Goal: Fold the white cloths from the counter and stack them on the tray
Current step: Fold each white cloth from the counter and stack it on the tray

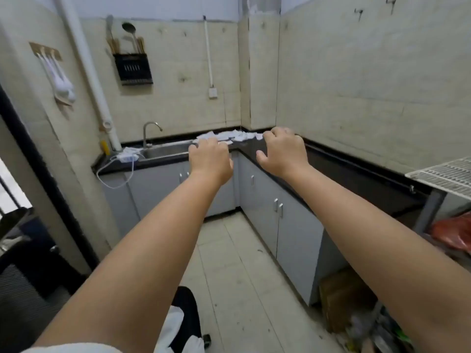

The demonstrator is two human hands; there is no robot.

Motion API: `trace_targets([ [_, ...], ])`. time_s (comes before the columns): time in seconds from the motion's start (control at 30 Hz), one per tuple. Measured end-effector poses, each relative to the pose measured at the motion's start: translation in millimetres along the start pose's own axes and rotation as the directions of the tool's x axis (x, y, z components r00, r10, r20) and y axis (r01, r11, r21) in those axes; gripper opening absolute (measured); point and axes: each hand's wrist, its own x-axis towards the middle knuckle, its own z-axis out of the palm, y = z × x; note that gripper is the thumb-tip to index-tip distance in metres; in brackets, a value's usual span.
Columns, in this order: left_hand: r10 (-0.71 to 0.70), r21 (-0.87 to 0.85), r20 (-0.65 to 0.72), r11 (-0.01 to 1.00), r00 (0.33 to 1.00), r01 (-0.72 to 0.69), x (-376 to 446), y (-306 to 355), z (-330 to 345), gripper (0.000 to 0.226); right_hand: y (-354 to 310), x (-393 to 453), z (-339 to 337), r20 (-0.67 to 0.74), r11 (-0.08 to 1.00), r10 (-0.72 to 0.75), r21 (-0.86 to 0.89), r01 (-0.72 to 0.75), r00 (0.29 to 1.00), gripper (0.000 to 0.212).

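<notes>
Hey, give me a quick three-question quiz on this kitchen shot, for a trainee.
1. True or false: the cloths lie in the corner of the counter, beyond the hands.
2. Multiple choice: what hangs off the counter's left end? A) a white cable B) a towel C) a pan
3. Fill in: the left hand and right hand are held out, holding ____.

Key: 1 true; 2 A; 3 nothing.
</notes>
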Motion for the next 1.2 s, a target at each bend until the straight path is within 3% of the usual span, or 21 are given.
trace_targets([
  [0.2,0.014,-0.008,0.225,1.0,0.974,-0.013,50.1,21.9,96.7,0.035,37.4,40.6,94.3,0.169,0.999,0.037,-0.046,-0.03,0.985,0.044],
  [0.37,-0.033,-0.036,0.274,0.998,0.961,0.045,137.1,31.2,157.8,0.039,84.1,123.7,158.9,0.199,1.0,0.009,-0.011,-0.007,0.98,0.042],
  [0.53,-0.113,-0.045,0.272,0.99,0.956,0.13,234.1,26.0,199.4,0.042,120.5,225.8,205.8,0.215,0.999,0.007,0.035,-0.015,0.977,0.045],
  [0.83,-0.136,0.033,0.188,0.991,0.973,0.132,411.4,-18.8,292.9,0.041,118.8,394.7,337.3,0.242,0.994,-0.095,0.075,0.079,0.965,0.041],
  [1.2,-0.156,-0.004,0.238,0.987,0.959,0.161,649.5,-102.8,424.6,0.041,119.6,632.4,488.0,0.303,0.994,-0.031,0.113,-0.003,0.953,0.04],
])
